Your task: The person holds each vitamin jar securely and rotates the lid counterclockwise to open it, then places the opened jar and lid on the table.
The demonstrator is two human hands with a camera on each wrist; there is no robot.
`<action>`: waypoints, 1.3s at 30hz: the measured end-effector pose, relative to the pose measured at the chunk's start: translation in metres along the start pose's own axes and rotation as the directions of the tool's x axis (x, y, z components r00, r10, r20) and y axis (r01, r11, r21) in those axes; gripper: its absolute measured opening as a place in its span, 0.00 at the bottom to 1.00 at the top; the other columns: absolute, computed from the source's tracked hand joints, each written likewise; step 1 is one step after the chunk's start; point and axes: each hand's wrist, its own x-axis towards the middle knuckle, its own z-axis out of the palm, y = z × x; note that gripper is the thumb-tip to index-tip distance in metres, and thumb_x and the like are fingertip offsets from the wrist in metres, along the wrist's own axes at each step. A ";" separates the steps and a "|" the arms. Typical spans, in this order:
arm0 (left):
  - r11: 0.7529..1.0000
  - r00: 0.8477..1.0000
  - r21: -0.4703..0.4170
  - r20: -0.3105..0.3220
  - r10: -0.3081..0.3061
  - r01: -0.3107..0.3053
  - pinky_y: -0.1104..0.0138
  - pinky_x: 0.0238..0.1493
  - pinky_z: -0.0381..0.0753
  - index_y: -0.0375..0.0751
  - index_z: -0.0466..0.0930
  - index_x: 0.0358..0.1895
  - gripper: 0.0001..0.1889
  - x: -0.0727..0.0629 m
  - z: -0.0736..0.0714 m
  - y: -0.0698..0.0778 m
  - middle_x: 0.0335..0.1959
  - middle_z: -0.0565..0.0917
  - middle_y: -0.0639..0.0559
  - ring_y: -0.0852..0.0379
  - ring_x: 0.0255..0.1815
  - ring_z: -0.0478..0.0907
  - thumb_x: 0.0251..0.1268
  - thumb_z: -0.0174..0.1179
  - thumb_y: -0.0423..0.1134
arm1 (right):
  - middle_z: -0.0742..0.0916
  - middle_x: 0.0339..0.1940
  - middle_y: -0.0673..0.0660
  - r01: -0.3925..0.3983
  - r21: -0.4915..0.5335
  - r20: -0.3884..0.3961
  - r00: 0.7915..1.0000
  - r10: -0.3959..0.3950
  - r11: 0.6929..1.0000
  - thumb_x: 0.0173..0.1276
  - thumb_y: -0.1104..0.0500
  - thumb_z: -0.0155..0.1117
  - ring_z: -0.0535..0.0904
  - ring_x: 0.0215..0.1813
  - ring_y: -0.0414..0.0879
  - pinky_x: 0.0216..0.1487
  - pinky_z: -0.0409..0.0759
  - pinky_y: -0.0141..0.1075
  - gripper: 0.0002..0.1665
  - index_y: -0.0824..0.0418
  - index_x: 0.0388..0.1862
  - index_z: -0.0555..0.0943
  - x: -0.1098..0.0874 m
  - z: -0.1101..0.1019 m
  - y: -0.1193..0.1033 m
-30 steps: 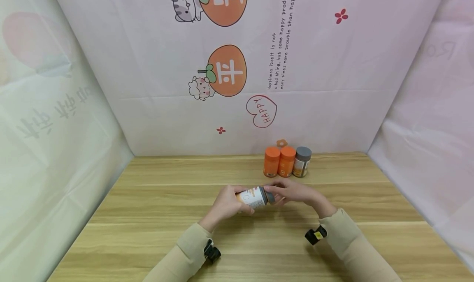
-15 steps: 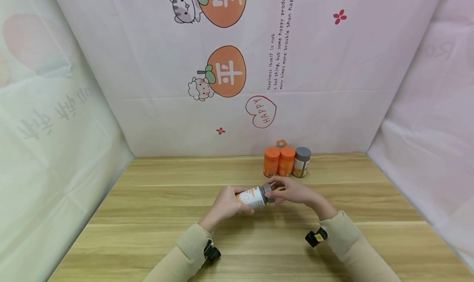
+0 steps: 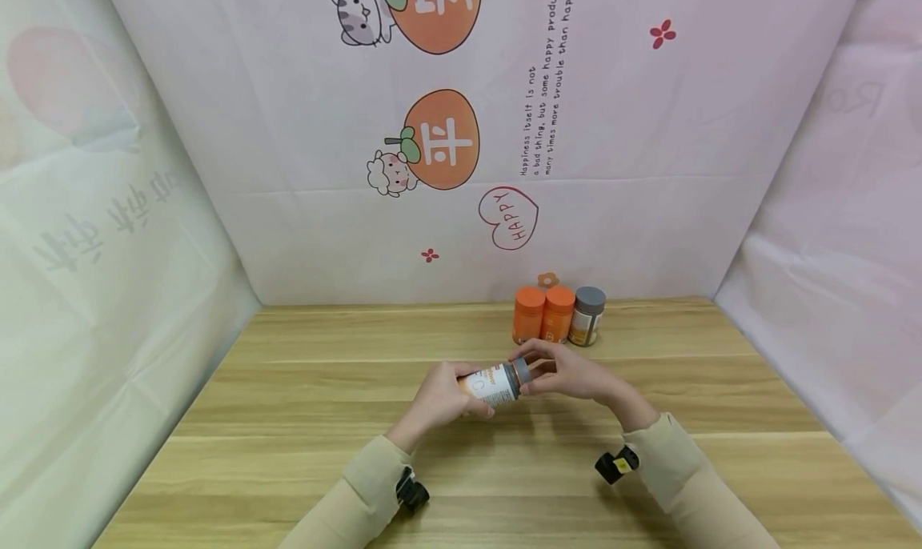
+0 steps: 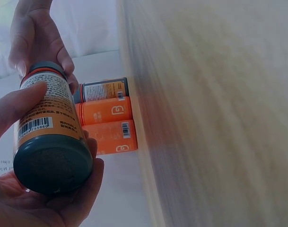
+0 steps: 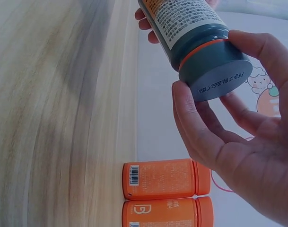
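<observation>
My left hand (image 3: 441, 395) grips the body of a grey supplement bottle (image 3: 490, 384) with a white and orange label. The bottle lies tilted above the wooden table, its capped end toward the right. Thumb and fingers of my right hand (image 3: 576, 371) pinch the grey cap (image 3: 522, 370) at its rim. In the right wrist view an orange ring shows along the edge of the cap (image 5: 217, 71) where it meets the neck. The left wrist view shows the dark base of the bottle (image 4: 53, 165), with the left thumb lying along the label.
Behind the hands, two orange bottles (image 3: 529, 318) and a grey-capped bottle (image 3: 587, 317) stand side by side near the table's back edge. A printed white sheet (image 3: 346, 237) rises behind the wooden table (image 3: 324, 389), and more sheets hang at both sides.
The right hand has turned around the cap, its fingers shifting from curled over the end to spread at the rim. The cap has rotated with it; left hand and bottle stay nearly still.
</observation>
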 end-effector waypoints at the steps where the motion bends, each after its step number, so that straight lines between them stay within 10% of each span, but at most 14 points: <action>1: 1.000 1.000 -0.003 0.001 -0.001 0.001 0.65 0.29 0.77 0.45 0.85 0.46 0.30 0.000 0.000 0.000 0.33 0.85 0.52 0.58 0.31 0.76 0.27 0.78 0.39 | 0.77 0.57 0.63 0.009 0.002 -0.001 1.000 -0.009 1.000 0.60 0.57 0.68 0.75 0.57 0.58 0.55 0.77 0.48 0.26 0.57 0.58 0.73 0.000 0.000 0.000; 30: 0.992 0.998 -0.117 0.045 -0.041 0.046 0.65 0.26 0.78 0.48 0.84 0.50 0.33 0.003 -0.005 -0.007 0.36 0.84 0.50 0.56 0.33 0.76 0.28 0.78 0.38 | 0.75 0.59 0.59 0.113 0.096 -0.058 0.993 -0.108 0.989 0.60 0.63 0.68 0.72 0.60 0.59 0.61 0.70 0.56 0.28 0.58 0.59 0.70 -0.005 0.003 0.002; 39: 0.990 1.000 -0.144 0.031 -0.003 0.007 0.65 0.30 0.77 0.44 0.83 0.50 0.32 0.004 -0.007 -0.008 0.37 0.84 0.48 0.56 0.34 0.76 0.29 0.78 0.37 | 0.75 0.61 0.60 0.038 0.137 -0.116 0.993 -0.022 0.990 0.60 0.58 0.69 0.74 0.61 0.59 0.55 0.77 0.47 0.32 0.61 0.61 0.69 -0.008 0.003 0.001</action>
